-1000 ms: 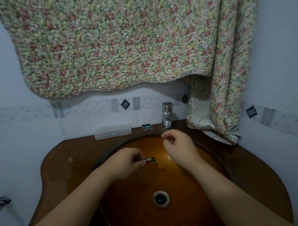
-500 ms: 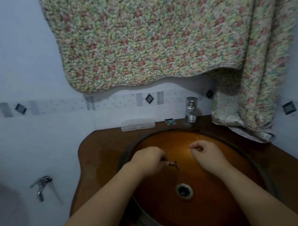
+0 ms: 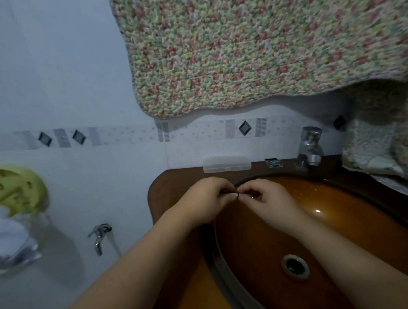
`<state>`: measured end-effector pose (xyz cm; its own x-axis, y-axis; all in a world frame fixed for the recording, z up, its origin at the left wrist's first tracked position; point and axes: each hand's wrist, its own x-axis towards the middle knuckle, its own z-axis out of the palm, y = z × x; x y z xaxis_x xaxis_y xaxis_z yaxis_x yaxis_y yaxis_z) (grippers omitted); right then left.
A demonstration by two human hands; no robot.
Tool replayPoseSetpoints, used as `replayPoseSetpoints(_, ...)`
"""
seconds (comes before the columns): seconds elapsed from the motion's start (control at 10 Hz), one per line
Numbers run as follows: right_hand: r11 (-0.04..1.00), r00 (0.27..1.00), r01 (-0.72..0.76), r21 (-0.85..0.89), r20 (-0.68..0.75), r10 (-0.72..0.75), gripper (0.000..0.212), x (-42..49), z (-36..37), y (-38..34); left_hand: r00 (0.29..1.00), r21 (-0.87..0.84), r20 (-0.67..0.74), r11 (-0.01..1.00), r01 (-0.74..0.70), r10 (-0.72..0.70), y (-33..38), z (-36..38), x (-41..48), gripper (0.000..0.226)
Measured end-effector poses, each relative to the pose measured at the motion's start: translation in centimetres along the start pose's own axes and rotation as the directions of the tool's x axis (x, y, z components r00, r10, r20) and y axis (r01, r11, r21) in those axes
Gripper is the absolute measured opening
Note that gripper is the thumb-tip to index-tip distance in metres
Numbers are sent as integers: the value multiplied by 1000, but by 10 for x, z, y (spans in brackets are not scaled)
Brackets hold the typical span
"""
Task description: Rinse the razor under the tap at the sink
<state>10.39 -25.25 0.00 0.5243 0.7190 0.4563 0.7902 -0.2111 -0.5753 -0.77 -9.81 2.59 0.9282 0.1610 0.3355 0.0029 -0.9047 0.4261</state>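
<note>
Both hands, left hand [image 3: 202,200] and right hand [image 3: 269,199], pinch the thin dark metal razor [image 3: 235,195] over the amber glass sink's [image 3: 334,230] left rim; the chrome tap [image 3: 310,146] looks dry, so rinsing seems unstarted.

Both forearms were bare right to the bottom edge of the picture, with no sleeve or cuff on either. The left hand [image 3: 205,201] wore no ring, glove or wristband that I could see, and the right hand [image 3: 269,200] was just as plain. The fingers were short and rounded. The dim light blurred the nails and finer detail.
</note>
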Motion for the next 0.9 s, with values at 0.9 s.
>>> replayPoseSetpoints(0.9,986,991,-54,-160,-131,33,25,93,69,-18,912,75,-304,947,313,-277,-121,-28,16,29)
